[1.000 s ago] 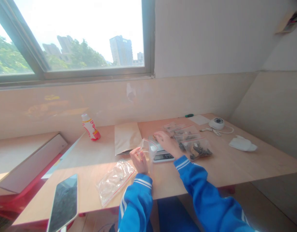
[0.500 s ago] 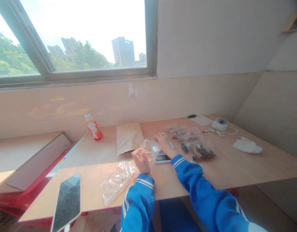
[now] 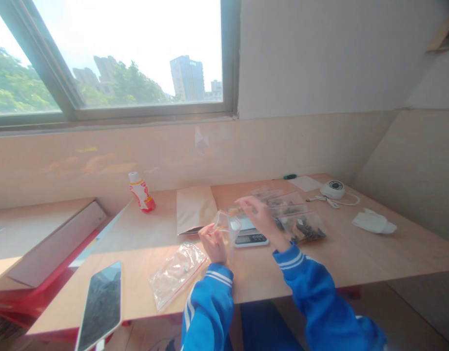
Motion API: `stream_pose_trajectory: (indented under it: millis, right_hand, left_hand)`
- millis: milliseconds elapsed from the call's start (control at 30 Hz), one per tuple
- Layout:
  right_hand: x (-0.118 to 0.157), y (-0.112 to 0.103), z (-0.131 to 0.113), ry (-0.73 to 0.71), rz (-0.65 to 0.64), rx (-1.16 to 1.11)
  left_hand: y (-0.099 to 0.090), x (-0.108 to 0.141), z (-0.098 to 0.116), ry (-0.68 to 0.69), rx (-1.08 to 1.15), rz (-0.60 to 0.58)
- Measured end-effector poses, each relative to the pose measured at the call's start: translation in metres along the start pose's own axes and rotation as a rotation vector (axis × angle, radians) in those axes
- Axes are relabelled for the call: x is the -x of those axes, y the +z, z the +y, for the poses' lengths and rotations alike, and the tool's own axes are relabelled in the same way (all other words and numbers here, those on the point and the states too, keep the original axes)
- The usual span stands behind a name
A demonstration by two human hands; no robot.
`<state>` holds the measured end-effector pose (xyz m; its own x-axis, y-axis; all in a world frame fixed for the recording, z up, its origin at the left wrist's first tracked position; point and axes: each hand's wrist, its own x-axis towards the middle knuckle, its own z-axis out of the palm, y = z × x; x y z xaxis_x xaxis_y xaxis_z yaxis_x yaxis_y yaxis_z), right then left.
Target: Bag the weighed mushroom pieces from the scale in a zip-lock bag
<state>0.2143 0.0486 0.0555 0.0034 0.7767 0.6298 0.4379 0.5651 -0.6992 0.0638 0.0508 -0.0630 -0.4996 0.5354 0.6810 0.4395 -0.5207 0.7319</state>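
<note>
The left hand's fingers (image 3: 210, 238) pinch the mouth of a clear zip bag (image 3: 227, 226) held upright above the tabletop (image 3: 341, 258), while the right hand's spread fingers (image 3: 248, 201) hang empty over a digital scale (image 3: 250, 239) beside bags of dark pieces (image 3: 301, 229).

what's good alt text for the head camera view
A person in blue sleeves works at a light wooden table: the left hand holds a small clear zip bag while the right hand hovers above a silver digital scale. Clear zip bags of dark pieces lie beside it, with a brown paper envelope behind.
</note>
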Motion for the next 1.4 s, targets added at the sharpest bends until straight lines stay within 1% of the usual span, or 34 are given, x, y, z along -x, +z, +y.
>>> stream_pose_trajectory:
  millis: [33,67,167,233,300,400,500,567,633,733,767,800,833,867,933,967,1000,1033,1100,1133,1200,1267,1333,1400]
  right_hand:
    - [0.000,-0.001,0.004,-0.015,-0.026,0.033]
    - [0.000,-0.002,0.012,-0.014,-0.015,0.067]
    - [-0.001,0.003,0.052,0.040,0.037,0.172]
    - [0.000,0.008,0.080,0.063,-0.020,0.301]
    - [0.002,0.012,0.101,0.078,-0.071,0.368]
    - [0.006,0.014,0.115,0.078,-0.106,0.427]
    - [0.008,0.012,0.116,0.128,-0.071,0.470]
    - [0.007,0.012,0.112,0.144,0.015,0.418]
    - [0.004,0.011,0.102,0.130,0.191,0.344]
    - [0.002,0.011,0.071,0.135,0.539,0.280]
    - [0.002,0.010,0.058,0.142,0.615,0.265]
    - [0.003,0.010,0.044,0.140,0.637,0.252]
    - [0.005,0.009,0.030,0.118,0.591,0.245]
    - [0.007,0.008,0.017,0.073,0.472,0.242]
    - [0.012,0.006,-0.001,-0.037,0.132,0.253]
    - [0.014,0.005,-0.006,-0.064,0.008,0.259]
    - [0.016,0.003,-0.008,-0.063,-0.060,0.262]
    - [0.017,0.002,-0.007,-0.034,-0.070,0.258]
    - [0.021,-0.001,0.001,0.061,-0.017,0.228]
    - [0.023,-0.001,0.006,0.104,-0.017,0.205]
    - [0.030,0.000,0.014,0.177,-0.074,0.150]
    - [0.040,0.004,0.018,0.261,-0.158,0.083]
    - [0.052,0.013,0.017,0.353,-0.223,-0.005]
    - [0.063,0.024,0.012,0.398,-0.276,-0.129]
  left_hand:
    - [0.000,0.000,0.001,-0.023,0.008,0.005]
    - [-0.001,-0.001,0.003,-0.047,0.018,0.009]
    - [-0.003,-0.001,0.007,-0.105,0.052,0.009]
    - [-0.004,-0.001,0.009,-0.120,0.066,-0.002]
    - [-0.006,0.000,0.010,-0.129,0.070,-0.019]
    - [-0.007,0.000,0.011,-0.141,0.067,-0.036]
    - [-0.008,0.000,0.011,-0.159,0.064,-0.043]
    - [-0.008,0.001,0.011,-0.169,0.053,-0.053]
    - [-0.008,0.001,0.012,-0.172,0.041,-0.063]
    - [-0.008,0.001,0.012,-0.155,0.035,-0.068]
    - [-0.008,0.001,0.012,-0.147,0.033,-0.068]
    - [-0.009,0.001,0.013,-0.140,0.029,-0.068]
    - [-0.009,0.000,0.014,-0.134,0.024,-0.068]
    - [-0.009,0.000,0.015,-0.129,0.020,-0.068]
    - [-0.009,-0.001,0.017,-0.130,0.014,-0.058]
    - [-0.008,-0.001,0.018,-0.139,0.013,-0.046]
    - [-0.008,-0.002,0.019,-0.153,0.015,-0.029]
    - [-0.008,-0.002,0.020,-0.168,0.017,-0.010]
    - [-0.008,-0.003,0.021,-0.194,0.020,0.025]
    - [-0.008,-0.003,0.021,-0.202,0.022,0.035]
    - [-0.008,-0.004,0.020,-0.205,0.025,0.046]
    - [-0.008,-0.004,0.019,-0.195,0.027,0.059]
    - [-0.008,-0.004,0.020,-0.183,0.023,0.078]
    - [-0.010,-0.004,0.021,-0.154,0.023,0.068]
